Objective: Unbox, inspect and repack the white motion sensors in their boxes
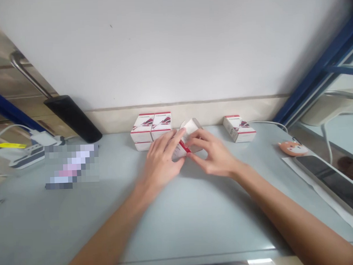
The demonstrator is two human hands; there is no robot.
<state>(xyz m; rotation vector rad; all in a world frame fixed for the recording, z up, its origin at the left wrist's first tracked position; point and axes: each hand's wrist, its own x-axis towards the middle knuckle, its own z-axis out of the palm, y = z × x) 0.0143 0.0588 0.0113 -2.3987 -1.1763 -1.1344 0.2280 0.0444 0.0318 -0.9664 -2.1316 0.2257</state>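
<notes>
Both of my hands meet on one small white and red carton near the back of the pale table. My left hand wraps over the carton's left side, fingers closed round it. My right hand pinches its right side and end, where a white flap stands open. Much of the carton is hidden under my fingers. Just left of it sits a stack of matching cartons against the wall. A single matching carton lies to the right.
A black-handled tool leans at the back left, beside a power strip with cables. A blurred patch lies on the table's left. At the right are an orange round object, a dark tablet and blue shelf framing.
</notes>
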